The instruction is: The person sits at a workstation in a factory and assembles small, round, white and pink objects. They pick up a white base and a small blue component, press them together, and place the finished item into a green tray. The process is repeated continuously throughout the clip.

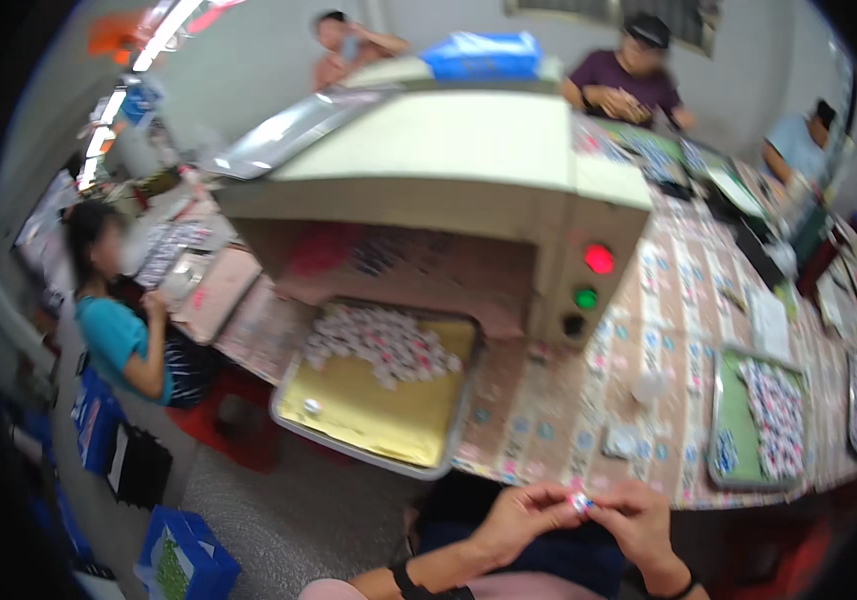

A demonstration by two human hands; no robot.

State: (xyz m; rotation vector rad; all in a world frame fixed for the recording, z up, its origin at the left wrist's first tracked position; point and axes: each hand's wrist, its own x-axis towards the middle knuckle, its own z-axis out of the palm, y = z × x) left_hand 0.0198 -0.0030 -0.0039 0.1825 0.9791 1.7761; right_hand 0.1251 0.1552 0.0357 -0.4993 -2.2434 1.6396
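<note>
My left hand [520,518] and my right hand [638,522] meet just off the table's near edge. Between their fingertips they pinch a small white piece with pink and blue on it [579,502]; its exact kind is too small to make out. To the left of my hands lies a metal tray with a yellow bottom [368,420]. Many small white and pink pieces [383,342] cover its far part, and a single white piece [311,406] sits apart near its left side. At the right, a green-bottomed tray [731,405] carries similar pieces [774,420] in rows.
A large cream machine [428,150] with an open front and red and green round lights stands ahead. The patterned table [548,400] holds a clear cup [651,386] and a small pale item [619,441]. Several people sit around. A blue box [193,555] stands lower left.
</note>
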